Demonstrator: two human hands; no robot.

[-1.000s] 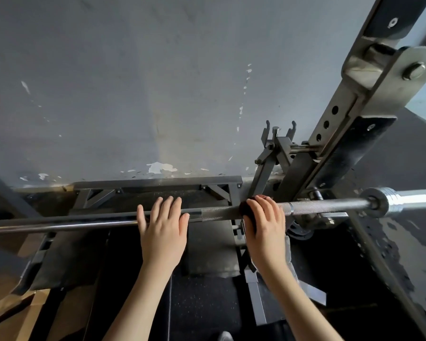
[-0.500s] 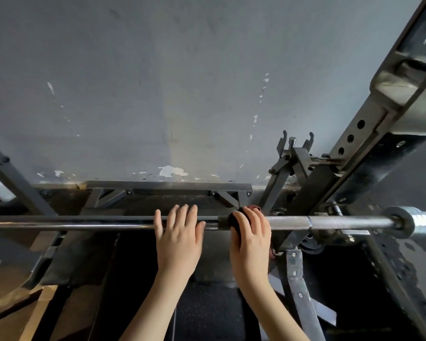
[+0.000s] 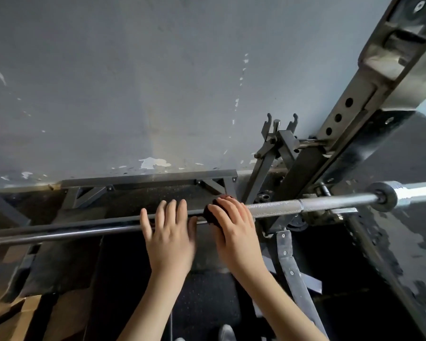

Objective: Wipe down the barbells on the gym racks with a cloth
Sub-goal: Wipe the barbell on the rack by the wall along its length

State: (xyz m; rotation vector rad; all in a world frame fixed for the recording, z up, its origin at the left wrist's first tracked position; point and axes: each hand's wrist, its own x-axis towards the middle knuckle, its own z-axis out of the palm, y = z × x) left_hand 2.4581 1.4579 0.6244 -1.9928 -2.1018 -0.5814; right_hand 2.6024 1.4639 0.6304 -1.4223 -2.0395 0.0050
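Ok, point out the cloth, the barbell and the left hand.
cloth (image 3: 210, 215): head view, on the dark wad wrapped on the shaft.
barbell (image 3: 273, 208): head view, on the knurled stretch of the shaft.
left hand (image 3: 170, 242): head view, on the back of the hand.

Barbell (image 3: 276, 207) runs off both side edges. Cloth (image 3: 210, 214) mostly hidden beneath right hand (image 3: 234, 231). Rack upright (image 3: 362, 91) cropped at top.

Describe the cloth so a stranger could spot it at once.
Find the steel barbell across the rack. Just left of its knurled stretch the right hand grips it; the cloth is the dark wad bunched round the bar under that hand, the only soft thing on bare metal.
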